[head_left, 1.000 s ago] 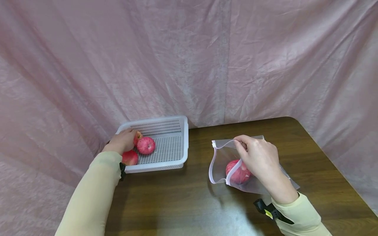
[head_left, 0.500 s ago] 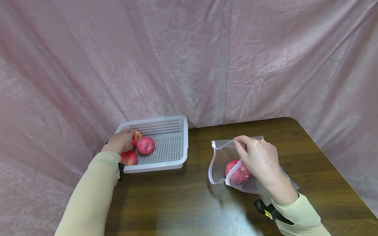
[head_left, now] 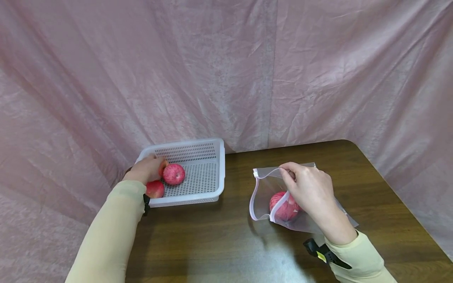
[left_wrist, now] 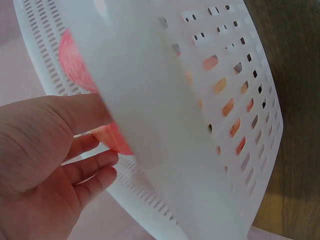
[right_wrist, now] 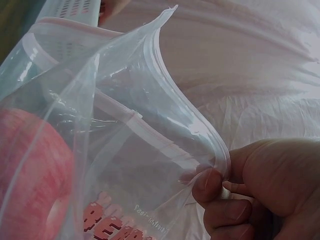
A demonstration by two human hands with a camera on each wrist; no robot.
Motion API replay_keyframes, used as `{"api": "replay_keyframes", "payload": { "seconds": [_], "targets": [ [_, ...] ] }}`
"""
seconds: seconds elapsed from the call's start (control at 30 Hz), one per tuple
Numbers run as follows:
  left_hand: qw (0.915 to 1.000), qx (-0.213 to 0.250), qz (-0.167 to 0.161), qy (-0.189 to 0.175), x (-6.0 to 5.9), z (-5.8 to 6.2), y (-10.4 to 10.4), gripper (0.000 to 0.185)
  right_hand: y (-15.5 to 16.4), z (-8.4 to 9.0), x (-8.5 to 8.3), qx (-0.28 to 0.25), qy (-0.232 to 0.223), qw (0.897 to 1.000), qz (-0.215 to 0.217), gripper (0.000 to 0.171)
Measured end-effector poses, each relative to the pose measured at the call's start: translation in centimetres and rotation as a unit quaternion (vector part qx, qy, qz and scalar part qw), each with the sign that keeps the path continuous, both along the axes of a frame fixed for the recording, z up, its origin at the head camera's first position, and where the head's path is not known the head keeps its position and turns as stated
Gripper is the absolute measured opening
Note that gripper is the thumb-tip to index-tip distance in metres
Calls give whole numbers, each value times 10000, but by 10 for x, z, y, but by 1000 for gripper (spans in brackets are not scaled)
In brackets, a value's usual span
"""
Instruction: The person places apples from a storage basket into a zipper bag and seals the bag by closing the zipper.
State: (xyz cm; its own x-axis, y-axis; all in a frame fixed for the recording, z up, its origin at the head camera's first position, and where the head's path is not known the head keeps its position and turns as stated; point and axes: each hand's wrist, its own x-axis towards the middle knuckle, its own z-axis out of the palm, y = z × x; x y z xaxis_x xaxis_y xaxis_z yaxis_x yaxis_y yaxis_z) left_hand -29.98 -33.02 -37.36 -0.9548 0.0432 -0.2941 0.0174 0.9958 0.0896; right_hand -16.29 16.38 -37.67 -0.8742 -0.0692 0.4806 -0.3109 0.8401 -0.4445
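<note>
Clearly, left of centre, the left hand (head_left: 144,169) touches an apple (left_wrist: 115,137) on its right, grip uncertain; lower right, the right hand (head_left: 313,186) pinches a leftward-opening bag (head_left: 270,184).

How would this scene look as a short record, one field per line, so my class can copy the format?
Surface: wooden table
Backdrop: pink cloth
Container 1: white slotted basket, three apples visible inside: one nearest the wearer, one beyond it, one partly hidden by the left hand
Container 2: clear bag, mouth open, one bagged apple
Left hand: inside the basket, fingers at the partly hidden apple; firmness of grip unclear
Right hand: pinches the bag's edge
</note>
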Motion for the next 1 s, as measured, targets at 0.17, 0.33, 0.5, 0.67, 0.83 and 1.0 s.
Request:
{"api": "replay_keyframes", "payload": {
  "seconds": [0.17,0.33,0.5,0.67,0.83,1.0],
  "targets": [
    [9999,-135,19,-59,4,6,4,52,1,0,1,-10,12,10000,8,16],
    [9993,-360,54,-114,1,4,4,63,1,1,2,-12,-2,10000,26,16],
    [9989,-400,-199,-174,-3,-2,1,53,1,1,3,-19,-50,10000,37,17],
    [9987,-313,-253,-320,-2,-4,-1,81,1,1,2,-16,-61,10000,54,17],
    [9980,-285,-109,-546,-3,-6,0,91,1,1,1,-7,-29,10000,32,17],
    [9976,-350,-249,-541,-3,-9,4,88,1,1,2,-4,-31,10000,26,17]
  ]
}}
